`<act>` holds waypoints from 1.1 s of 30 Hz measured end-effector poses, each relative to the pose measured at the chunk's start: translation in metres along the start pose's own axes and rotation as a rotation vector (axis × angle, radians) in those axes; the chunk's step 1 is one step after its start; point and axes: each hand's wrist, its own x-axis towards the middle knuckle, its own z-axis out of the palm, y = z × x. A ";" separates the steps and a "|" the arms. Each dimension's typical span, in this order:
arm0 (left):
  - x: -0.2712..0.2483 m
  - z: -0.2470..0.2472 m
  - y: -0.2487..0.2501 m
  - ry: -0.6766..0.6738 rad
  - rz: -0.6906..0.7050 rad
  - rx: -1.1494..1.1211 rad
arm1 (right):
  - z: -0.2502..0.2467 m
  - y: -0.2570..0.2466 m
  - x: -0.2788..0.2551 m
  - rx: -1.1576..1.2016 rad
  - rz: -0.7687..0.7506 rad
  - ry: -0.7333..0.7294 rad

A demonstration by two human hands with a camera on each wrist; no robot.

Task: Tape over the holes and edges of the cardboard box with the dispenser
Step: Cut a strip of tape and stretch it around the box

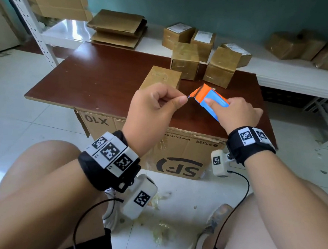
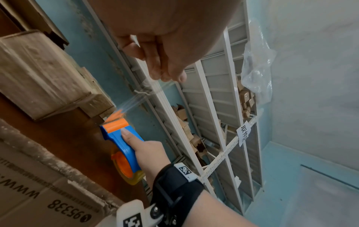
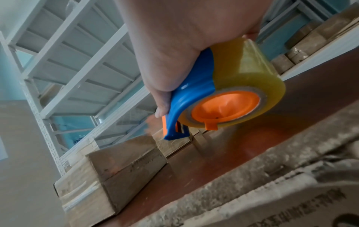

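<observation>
the left hand (image 1: 152, 105) is pinching the tape end (image 2: 143, 93) while the right hand (image 1: 236, 112) is gripping the dispenser (image 1: 210, 98), so the nearest box (image 1: 160, 79) is seemingly awaiting more tape.

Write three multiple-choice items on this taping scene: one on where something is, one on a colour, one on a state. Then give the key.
1. Where is the tape dispenser?
A. in the right hand, above the brown tabletop
B. lying on the floor
C. on the white shelf

2. What colour is the dispenser's body?
A. green
B. blue with orange parts
C. black

3. What is the left hand doing?
A. resting flat on a box
B. hanging idle
C. pinching the free end of the clear tape

Key: 1 A, the right hand's fingers wrap it in mid-air; 2 B, all views show blue and orange; 3 C, the left wrist view shows tape stretched from fingertips to dispenser.
</observation>
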 end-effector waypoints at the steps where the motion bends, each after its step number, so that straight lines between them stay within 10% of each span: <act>1: -0.001 0.002 -0.001 -0.010 -0.002 0.006 | 0.002 -0.002 0.002 -0.041 -0.004 -0.004; 6: -0.001 0.006 -0.002 -0.010 -0.005 0.049 | 0.006 -0.016 0.005 -0.145 -0.014 -0.059; 11: -0.013 -0.002 0.022 -0.054 0.373 0.095 | -0.001 -0.008 0.018 -0.193 0.148 -0.153; 20: 0.032 -0.028 -0.011 -0.080 -0.328 -0.454 | -0.034 -0.036 -0.032 0.489 -0.079 -0.020; 26: 0.034 -0.021 -0.008 -0.124 -0.395 -0.651 | -0.046 -0.074 -0.090 1.230 -0.165 -0.656; 33: 0.030 -0.010 -0.008 -0.102 -0.321 -0.659 | -0.023 -0.076 -0.096 1.206 -0.242 -0.601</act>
